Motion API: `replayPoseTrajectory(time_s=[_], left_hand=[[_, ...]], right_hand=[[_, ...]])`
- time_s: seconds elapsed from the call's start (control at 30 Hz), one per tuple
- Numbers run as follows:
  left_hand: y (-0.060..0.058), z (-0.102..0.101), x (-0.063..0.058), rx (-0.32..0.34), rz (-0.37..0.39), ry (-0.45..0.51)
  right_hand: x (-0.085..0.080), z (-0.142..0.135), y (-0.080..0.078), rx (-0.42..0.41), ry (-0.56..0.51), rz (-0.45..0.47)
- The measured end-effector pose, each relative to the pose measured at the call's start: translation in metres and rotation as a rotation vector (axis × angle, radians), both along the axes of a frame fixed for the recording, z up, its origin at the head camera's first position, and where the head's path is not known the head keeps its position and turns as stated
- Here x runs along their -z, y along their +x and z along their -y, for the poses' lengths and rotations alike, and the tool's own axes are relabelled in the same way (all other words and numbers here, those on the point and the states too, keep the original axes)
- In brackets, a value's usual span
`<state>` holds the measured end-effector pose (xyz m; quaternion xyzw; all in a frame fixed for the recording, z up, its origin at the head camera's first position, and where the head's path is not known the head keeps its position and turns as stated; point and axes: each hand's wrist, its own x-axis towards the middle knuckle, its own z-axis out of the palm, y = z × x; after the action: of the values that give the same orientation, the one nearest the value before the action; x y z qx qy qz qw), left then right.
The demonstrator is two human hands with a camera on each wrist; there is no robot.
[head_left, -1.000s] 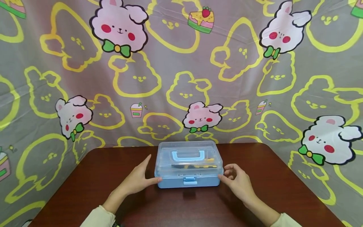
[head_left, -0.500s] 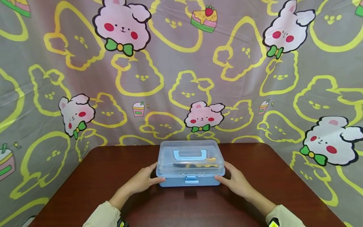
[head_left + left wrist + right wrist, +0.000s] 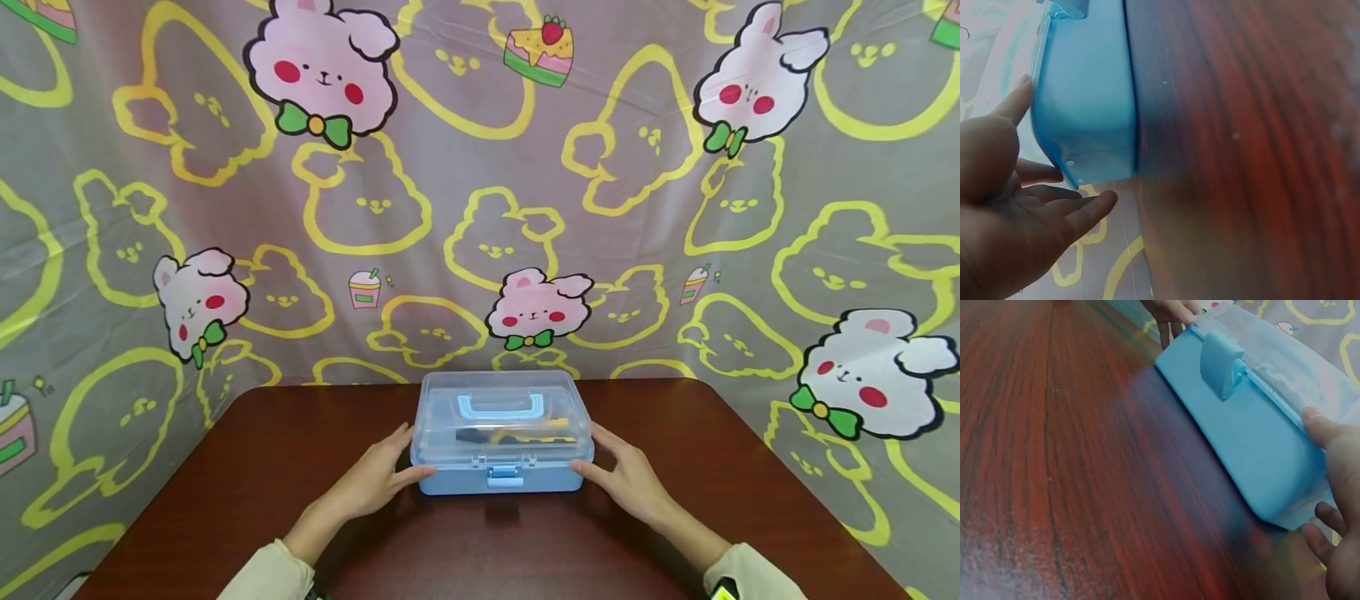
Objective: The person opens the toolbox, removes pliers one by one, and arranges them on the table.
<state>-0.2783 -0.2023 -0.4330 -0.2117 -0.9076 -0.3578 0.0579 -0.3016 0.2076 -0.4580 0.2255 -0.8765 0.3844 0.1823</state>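
A light blue plastic storage box (image 3: pixel 465 481) with a clear lid (image 3: pixel 495 385) stands on the table, its lid down. Yellow and dark items (image 3: pixel 517 435) show through the lid, their kind unclear. A blue carry handle (image 3: pixel 501 407) lies on top and a blue latch (image 3: pixel 505 477) is at the front. My left hand (image 3: pixel 371 477) holds the left end, thumb on the front rim and fingers along the side. My right hand (image 3: pixel 633 483) holds the right end likewise; in the right wrist view its thumb (image 3: pixel 1319 428) rests at the rim under the lid.
The dark red wooden table (image 3: pixel 300 433) stretches around the box on all sides. Behind it and at both sides hangs a grey curtain (image 3: pixel 450 167) with rabbit faces and yellow outlines.
Both hands have closed in on the box's ends from slightly apart; the right fingers have gone round its side. Over the last half second the hands and box have barely shifted.
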Motion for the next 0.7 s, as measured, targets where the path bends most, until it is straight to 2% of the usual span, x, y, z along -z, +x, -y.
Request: replayPoseTrajectory(time_s=[0.17,0.4,0.53,0.7], left_hand=[[-0.002,0.001,-0.003,-0.024,-0.031,0.004],[-0.016,0.013,-0.005,0.002,-0.173,0.032],[-0.024,0.017,-0.003,0.047,-0.201,0.111],[-0.029,0.016,-0.002,0.103,-0.168,0.252]], right_hand=[[-0.005,-0.004,-0.001,-0.017,-0.01,-0.026],[-0.006,-0.012,-0.01,-0.126,-0.065,-0.094],[-0.008,-0.015,-0.016,-0.162,-0.098,-0.112],[-0.012,-0.017,-0.024,-0.164,-0.102,-0.072]])
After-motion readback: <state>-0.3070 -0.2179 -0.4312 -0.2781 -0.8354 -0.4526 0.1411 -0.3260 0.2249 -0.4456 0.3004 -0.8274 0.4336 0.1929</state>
